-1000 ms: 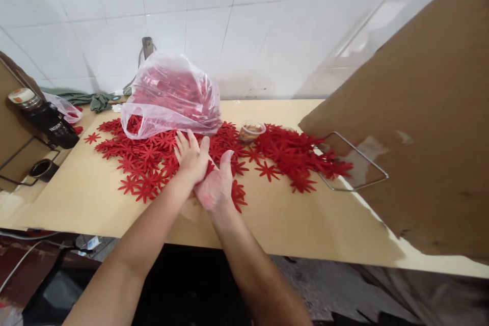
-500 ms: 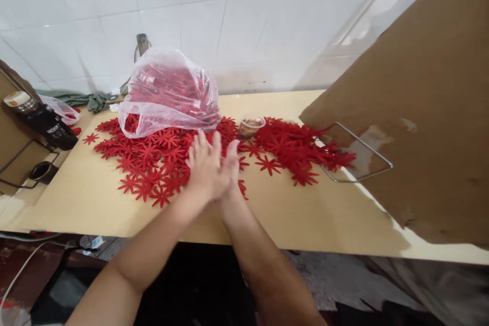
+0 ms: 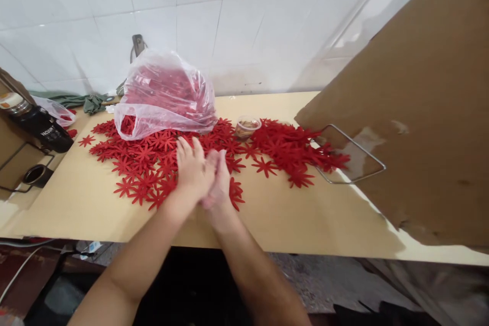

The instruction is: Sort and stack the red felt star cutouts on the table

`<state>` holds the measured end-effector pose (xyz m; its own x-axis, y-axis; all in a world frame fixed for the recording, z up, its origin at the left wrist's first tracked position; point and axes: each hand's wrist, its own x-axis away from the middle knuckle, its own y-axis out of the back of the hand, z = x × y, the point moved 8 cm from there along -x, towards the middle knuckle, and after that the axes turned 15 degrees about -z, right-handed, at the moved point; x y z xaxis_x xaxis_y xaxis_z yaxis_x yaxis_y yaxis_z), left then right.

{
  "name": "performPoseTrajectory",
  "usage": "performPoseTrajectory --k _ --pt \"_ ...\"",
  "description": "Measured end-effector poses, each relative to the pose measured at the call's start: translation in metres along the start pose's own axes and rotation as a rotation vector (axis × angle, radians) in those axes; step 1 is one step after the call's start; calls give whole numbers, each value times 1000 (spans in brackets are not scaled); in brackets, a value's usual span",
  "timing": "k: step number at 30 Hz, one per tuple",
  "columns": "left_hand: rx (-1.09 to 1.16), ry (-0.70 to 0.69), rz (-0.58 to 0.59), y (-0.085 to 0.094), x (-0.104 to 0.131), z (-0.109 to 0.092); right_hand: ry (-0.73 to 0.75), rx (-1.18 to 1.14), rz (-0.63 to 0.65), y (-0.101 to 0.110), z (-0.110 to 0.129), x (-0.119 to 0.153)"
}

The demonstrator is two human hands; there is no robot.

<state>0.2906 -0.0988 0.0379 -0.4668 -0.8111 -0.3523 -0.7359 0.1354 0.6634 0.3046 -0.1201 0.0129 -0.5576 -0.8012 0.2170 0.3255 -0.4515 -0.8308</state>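
Note:
My left hand [image 3: 191,169] is stretched out flat, fingers extended, with its palm side against my right hand [image 3: 219,182]. The right hand is open too, its thumb side up, partly covered by the left. No object shows between the palms. Both are over the near edge of a heap of red flower-shaped pieces [image 3: 143,153], flat with thin pointed petals. A clear plastic bag [image 3: 168,97] full of red pieces lies on the back of the heap. To the right is a second pile of red flower pieces [image 3: 284,145].
A small clear cup [image 3: 248,126] stands between the piles. Upright cardboard [image 3: 420,112] with a wire handle [image 3: 367,147] borders the right. On the left are a black vacuum flask [image 3: 42,125] and a dark cup [image 3: 38,175]. White tiles [image 3: 248,25] back the table [image 3: 298,224].
Both hands have shifted slightly left and nearer, still pressed together, the left sliding against the right. The whole view has shifted a little; the flower piles look unchanged.

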Motion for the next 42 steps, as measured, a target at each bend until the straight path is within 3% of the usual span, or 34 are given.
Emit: performPoseTrajectory --k 2,3,5,8,11,13,18,21,24,28,31,36,42 --pt "73 -126 14 0 7 -16 29 14 -31 2 5 -2" --pt "96 -122 16 1 7 -18 50 23 -46 2 8 -2" --pt "119 -25 36 -1 2 -12 92 37 -60 1 11 0" --pt "142 183 -35 -1 -4 7 84 54 -57 0 9 1" --pt "178 -5 11 -8 4 -4 23 50 -94 8 4 -4" --pt "160 -26 53 -13 5 -2 19 32 -94 9 3 -5" --pt "122 118 -125 10 -33 22 -30 -9 -9 -2 -3 4" --pt "289 149 -90 18 -46 29 -158 -5 -35 7 -10 5" --pt "560 274 3 22 -39 40 -205 -7 -99 23 -10 1" --pt "670 321 102 31 -11 47 -102 82 -141 34 -1 -1" --pt "717 413 66 37 8 55 49 222 -141 30 10 0" --pt "978 602 170 19 23 57 244 501 -97 20 21 2" --pt "1085 658 39 17 18 63 396 682 -134 28 24 1"
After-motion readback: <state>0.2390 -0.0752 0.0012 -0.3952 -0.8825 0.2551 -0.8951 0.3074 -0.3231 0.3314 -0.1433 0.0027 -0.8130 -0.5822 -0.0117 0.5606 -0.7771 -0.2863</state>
